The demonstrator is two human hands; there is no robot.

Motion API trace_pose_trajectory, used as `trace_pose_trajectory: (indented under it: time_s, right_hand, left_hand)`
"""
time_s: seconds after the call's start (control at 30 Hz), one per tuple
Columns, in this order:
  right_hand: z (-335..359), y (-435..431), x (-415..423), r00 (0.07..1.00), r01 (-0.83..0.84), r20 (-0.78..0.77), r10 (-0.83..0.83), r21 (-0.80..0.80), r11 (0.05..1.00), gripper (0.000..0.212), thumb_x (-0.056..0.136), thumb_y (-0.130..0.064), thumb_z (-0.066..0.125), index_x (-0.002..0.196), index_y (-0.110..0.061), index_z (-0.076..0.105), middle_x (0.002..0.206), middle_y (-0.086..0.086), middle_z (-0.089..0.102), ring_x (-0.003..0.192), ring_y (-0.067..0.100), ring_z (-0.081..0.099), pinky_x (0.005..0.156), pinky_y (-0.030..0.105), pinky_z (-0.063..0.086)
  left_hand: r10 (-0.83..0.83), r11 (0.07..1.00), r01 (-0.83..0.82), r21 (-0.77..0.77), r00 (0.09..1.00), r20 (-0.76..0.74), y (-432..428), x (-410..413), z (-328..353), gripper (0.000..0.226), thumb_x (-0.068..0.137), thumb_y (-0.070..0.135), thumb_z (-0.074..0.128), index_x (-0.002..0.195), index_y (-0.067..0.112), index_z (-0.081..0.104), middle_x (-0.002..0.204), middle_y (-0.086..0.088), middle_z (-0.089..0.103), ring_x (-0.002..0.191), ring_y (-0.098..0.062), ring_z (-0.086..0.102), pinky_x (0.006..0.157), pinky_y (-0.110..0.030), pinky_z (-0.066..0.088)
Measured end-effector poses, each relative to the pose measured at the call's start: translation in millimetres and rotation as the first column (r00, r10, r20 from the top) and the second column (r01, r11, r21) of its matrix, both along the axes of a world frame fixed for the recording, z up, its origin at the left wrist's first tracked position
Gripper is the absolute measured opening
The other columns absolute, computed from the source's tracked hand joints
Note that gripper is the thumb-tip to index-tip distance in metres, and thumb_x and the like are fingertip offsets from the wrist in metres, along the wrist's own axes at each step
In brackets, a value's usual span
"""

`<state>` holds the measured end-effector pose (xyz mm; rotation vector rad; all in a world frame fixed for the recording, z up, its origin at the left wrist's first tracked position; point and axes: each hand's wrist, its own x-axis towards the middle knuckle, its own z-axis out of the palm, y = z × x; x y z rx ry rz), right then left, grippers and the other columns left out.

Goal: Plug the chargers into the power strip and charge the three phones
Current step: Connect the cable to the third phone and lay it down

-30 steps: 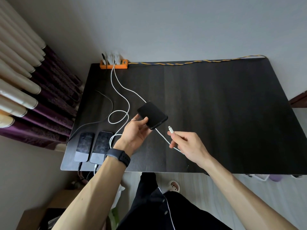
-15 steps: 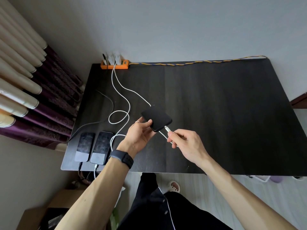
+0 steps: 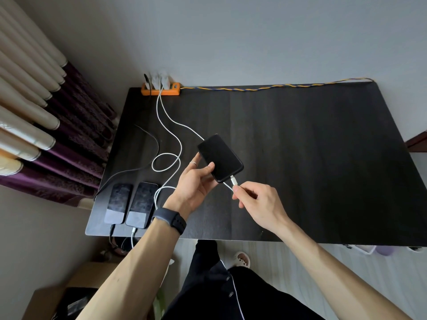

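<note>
black phone (image 3: 220, 158) held above the dark worktop (image 3: 323, 158), tilted, screen up, its lower edge toward the person. the left hand (image 3: 194, 183) grips it from the left side, thumb on the glass, fingers (image 3: 196, 161) curled round the far edge. the right hand (image 3: 258, 204) pinches a white plug (image 3: 233, 180) between thumb and forefinger, its other fingers curled. the plug's tip meets the phone's lower edge; whether it is fully seated cannot be told. its white cable (image 3: 191, 131) passes under the phone and runs back to an orange strip (image 3: 174, 88) at the far left corner, where white chargers (image 3: 161, 80) stand plugged in. two more phones lie flat side by side at the near left edge: the left phone (image 3: 119, 203) with a black cable (image 3: 112, 229) in its near end, the right phone (image 3: 141, 204) with a second white cable (image 3: 133, 235). a dark watch (image 3: 169, 219) sits on the left wrist. a braided cord (image 3: 277, 87) follows the far edge from the strip.
</note>
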<state>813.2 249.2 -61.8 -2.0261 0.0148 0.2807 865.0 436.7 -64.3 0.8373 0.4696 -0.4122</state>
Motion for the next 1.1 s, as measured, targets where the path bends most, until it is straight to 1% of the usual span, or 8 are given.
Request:
trace_pose_trajectory:
  time_s: [0.2, 0.37, 0.63, 0.73, 0.83, 0.9, 1.0, 1.1]
  right_hand:
    - [1.0, -0.1, -2.1, 1.000, 0.003, 0.022, -0.002, -0.019, 1.000, 0.030, 0.097, -0.033, 0.061, 0.071, -0.023, 0.072, 0.057, -0.011, 0.066, 0.061, 0.005, 0.063, 0.057, 0.010, 0.043]
    - [-1.1, 0.4, -2.6, 1.000, 0.012, 0.027, -0.011, -0.019, 1.000, 0.029, 0.096, -0.032, 0.060, 0.071, -0.023, 0.071, 0.058, -0.012, 0.066, 0.057, 0.005, 0.061, 0.055, 0.010, 0.042]
    - [-6.8, 3.0, -4.7, 0.994, 0.055, 0.095, -0.051, -0.036, 0.998, 0.026, 0.098, -0.034, 0.058, 0.080, -0.023, 0.072, 0.066, -0.017, 0.068, 0.067, 0.004, 0.066, 0.059, 0.008, 0.044]
    - [-8.2, 4.2, -5.1, 0.994, 0.071, 0.080, -0.067, -0.044, 0.997, 0.027, 0.099, -0.033, 0.057, 0.076, -0.025, 0.070, 0.065, -0.012, 0.068, 0.063, 0.006, 0.064, 0.058, 0.008, 0.042]
    - [-10.5, 7.3, -6.8, 0.995, 0.075, 0.067, -0.073, -0.039, 0.996, 0.028, 0.099, -0.030, 0.057, 0.073, -0.024, 0.068, 0.064, -0.008, 0.067, 0.058, 0.007, 0.060, 0.055, 0.010, 0.040]
    - [-14.1, 9.2, -9.4, 0.996, 0.063, 0.060, -0.060, -0.051, 0.997, 0.029, 0.099, -0.030, 0.057, 0.073, -0.023, 0.068, 0.062, -0.003, 0.065, 0.057, 0.011, 0.058, 0.054, 0.015, 0.041]
    - [-20.0, 10.5, -14.6, 0.999, 0.040, 0.028, -0.038, -0.055, 0.998, 0.028, 0.100, -0.030, 0.057, 0.075, -0.023, 0.068, 0.060, -0.001, 0.064, 0.057, 0.013, 0.057, 0.053, 0.016, 0.040]
    - [-23.8, 10.3, -18.0, 0.999, 0.037, -0.001, -0.037, -0.036, 0.999, 0.027, 0.100, -0.030, 0.057, 0.077, -0.022, 0.069, 0.058, -0.005, 0.062, 0.054, 0.008, 0.055, 0.052, 0.014, 0.038]
  left_hand:
    - [-0.060, 0.997, 0.054, 0.061, 0.993, 0.105, 1.9, 3.4, 1.5, 0.067, 0.095, -0.003, 0.052, 0.150, 0.031, 0.035, 0.125, -0.014, 0.068, 0.112, -0.037, 0.066, 0.079, -0.039, 0.059]
    - [-0.075, 0.992, 0.059, 0.115, 0.988, 0.135, 1.4, 5.2, 2.9, 0.069, 0.094, -0.004, 0.054, 0.149, 0.035, 0.037, 0.121, -0.021, 0.063, 0.114, -0.037, 0.065, 0.083, -0.042, 0.058]
    - [-0.067, 0.989, 0.045, 0.144, 0.986, 0.155, -0.7, 4.9, -1.3, 0.069, 0.095, -0.002, 0.054, 0.150, 0.036, 0.035, 0.117, -0.016, 0.068, 0.112, -0.037, 0.066, 0.079, -0.039, 0.059]
    - [-0.043, 0.982, 0.013, 0.191, 0.987, 0.154, -3.6, 1.7, -2.0, 0.071, 0.095, -0.001, 0.055, 0.151, 0.036, 0.032, 0.107, -0.019, 0.061, 0.105, -0.034, 0.068, 0.078, -0.038, 0.059]
    - [-0.028, 0.963, -0.021, 0.270, 0.984, 0.174, -11.1, -2.6, -2.4, 0.070, 0.096, 0.001, 0.056, 0.152, 0.035, 0.031, 0.098, -0.019, 0.064, 0.097, -0.031, 0.070, 0.076, -0.036, 0.059]
    - [-0.031, 0.947, -0.030, 0.320, 0.982, 0.184, -18.2, -5.4, -2.8, 0.068, 0.097, 0.002, 0.055, 0.153, 0.033, 0.029, 0.100, -0.019, 0.060, 0.105, -0.033, 0.067, 0.078, -0.035, 0.060]
    - [-0.070, 0.922, -0.011, 0.386, 0.978, 0.195, -23.5, -6.8, -3.4, 0.065, 0.098, 0.002, 0.053, 0.152, 0.030, 0.032, 0.100, -0.017, 0.054, 0.100, -0.027, 0.062, 0.085, -0.039, 0.059]
    - [-0.107, 0.904, 0.017, 0.426, 0.977, 0.187, -22.1, -7.3, -3.6, 0.065, 0.098, 0.001, 0.053, 0.152, 0.031, 0.032, 0.097, -0.020, 0.062, 0.102, -0.028, 0.066, 0.093, -0.046, 0.056]
